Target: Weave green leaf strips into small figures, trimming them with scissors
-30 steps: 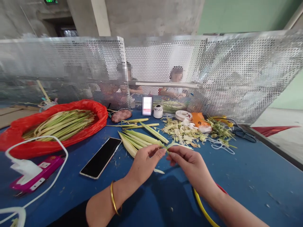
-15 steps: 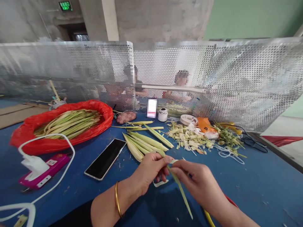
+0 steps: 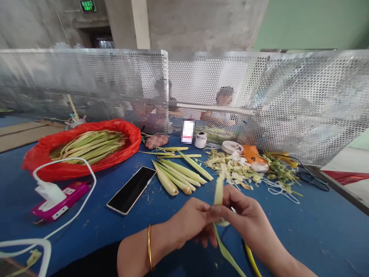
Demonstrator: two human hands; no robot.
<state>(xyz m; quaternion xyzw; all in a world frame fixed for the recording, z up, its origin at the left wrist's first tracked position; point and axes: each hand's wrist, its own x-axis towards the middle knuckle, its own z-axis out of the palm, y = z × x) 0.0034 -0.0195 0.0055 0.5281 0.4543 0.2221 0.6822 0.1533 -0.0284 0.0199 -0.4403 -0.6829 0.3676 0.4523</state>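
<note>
A long pale-green leaf strip (image 3: 226,254) passes between my hands, its lower end hanging toward me and a broad pale piece standing up above my fingers. My left hand (image 3: 191,219), with a gold bangle at the wrist, pinches the strip from the left. From the right, my right hand (image 3: 249,217) closes its thumb and fingers on the same strip, touching the left fingertips. A small glint shows between the right fingers; I cannot make out what it is. Just beyond lie several leafy green husks (image 3: 178,175) on the blue table (image 3: 288,231).
To the left are a red plastic bag (image 3: 37,156) of long stalks, a purple power strip (image 3: 62,200) with a white cable and a dark phone (image 3: 131,190). Leaf scraps (image 3: 230,169), a tape roll (image 3: 232,147) and string lie behind. A perforated metal screen (image 3: 207,73) separates other people.
Both hands have shifted slightly right and nearer to me. The strip's broad upper piece now stands upright above the fingers, and the white curl under the left hand is out of sight.
</note>
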